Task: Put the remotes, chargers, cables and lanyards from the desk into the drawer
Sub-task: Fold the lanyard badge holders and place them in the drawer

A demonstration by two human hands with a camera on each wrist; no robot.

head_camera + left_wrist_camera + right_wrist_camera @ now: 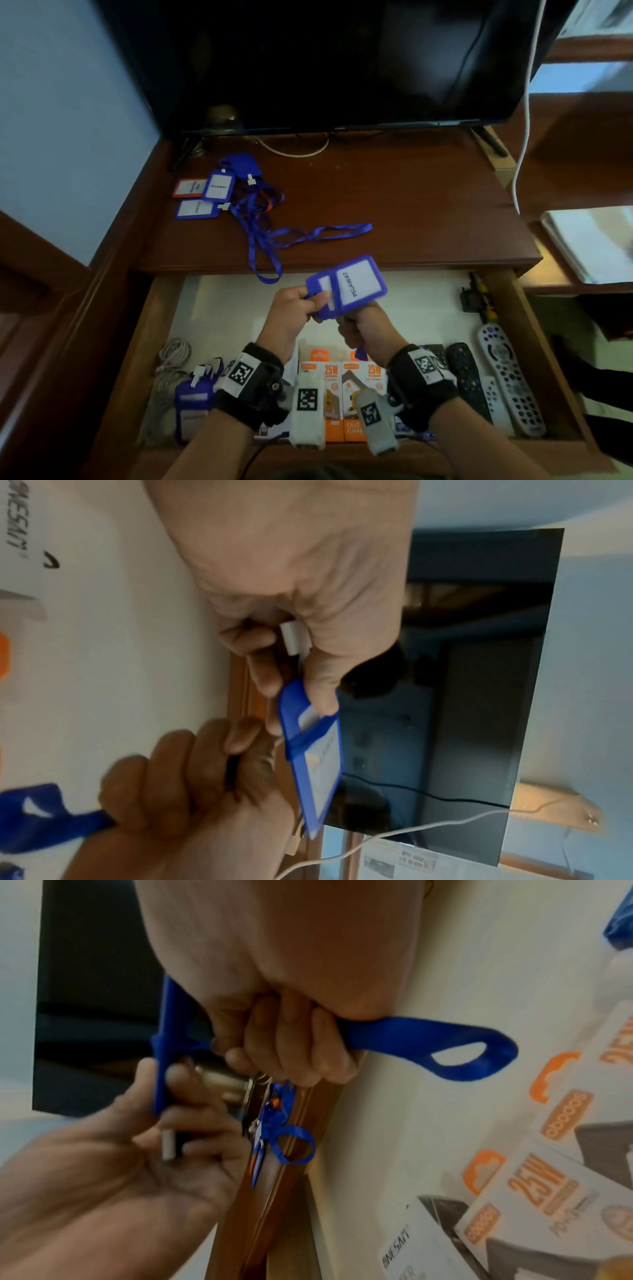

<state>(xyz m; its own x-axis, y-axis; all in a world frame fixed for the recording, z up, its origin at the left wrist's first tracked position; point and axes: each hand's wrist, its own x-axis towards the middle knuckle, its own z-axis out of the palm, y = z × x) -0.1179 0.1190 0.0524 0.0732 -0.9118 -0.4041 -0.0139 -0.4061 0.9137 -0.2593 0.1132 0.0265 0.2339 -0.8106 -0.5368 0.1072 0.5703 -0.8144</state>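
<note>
Nearest the camera, inside the open drawer (164, 329), a coiled grey cable (173, 356) is lying at the left beside a blue badge holder (191, 407), orange-and-white charger boxes (342, 387) are sitting in the middle, and several remotes (507, 373) are lying along the right side.

Above the drawer, both hands are working together on two blue badge holders (349, 286) marked PELAWAT. The left hand (291, 308) is pinching the left edge of the badges between thumb and curled fingers, with a white clip (295, 638) tucked in its grip. The right hand (366, 329) is fisted tightly around the bundled blue strap (445, 1047), a loop of it sticking out from the little-finger side of the fist.

Farther back, on the table (411, 205), more lanyards (239, 195) with blue and orange badge holders are lying in a tangle at the left, one strap trailing over the front edge. Behind them, a dark television (325, 61) is standing, with a white cord (527, 102) hanging at its right.
</note>
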